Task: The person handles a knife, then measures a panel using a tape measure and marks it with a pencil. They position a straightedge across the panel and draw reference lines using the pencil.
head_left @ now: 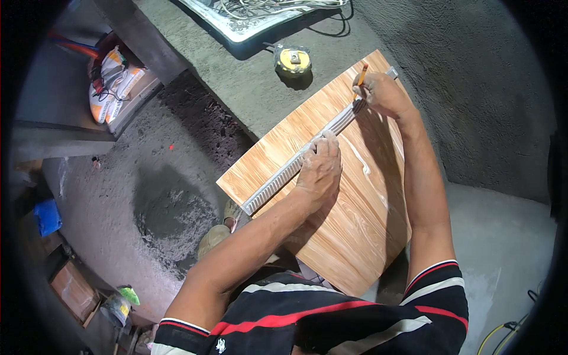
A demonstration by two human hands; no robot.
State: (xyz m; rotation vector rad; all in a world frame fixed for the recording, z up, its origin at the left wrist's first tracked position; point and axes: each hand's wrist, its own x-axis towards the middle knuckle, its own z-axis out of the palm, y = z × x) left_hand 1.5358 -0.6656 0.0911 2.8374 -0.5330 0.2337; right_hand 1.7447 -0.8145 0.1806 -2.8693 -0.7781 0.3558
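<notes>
A wood-patterned tile or board (355, 231) lies tilted across the corner of a rough grey ledge, its near part reaching toward my body. Across its far part runs a ribbed grey metal strip (275, 187), straight like a ruler. My left hand (321, 164) presses down on the strip near its middle, fingers bent over the edge. Near the strip's far right end, my right hand (381, 94) grips an orange pencil (362, 77), its lower end close to the strip's edge. Whether the tip touches the board I cannot tell.
A yellow tape measure (293, 61) rests on the concrete ledge (236, 89) beyond the board. Behind it sits a white-rimmed tray (236, 36) with tangled wires. A rough wall (485, 94) rises at right. Bags (112, 89) and a blue object (47, 217) are at left.
</notes>
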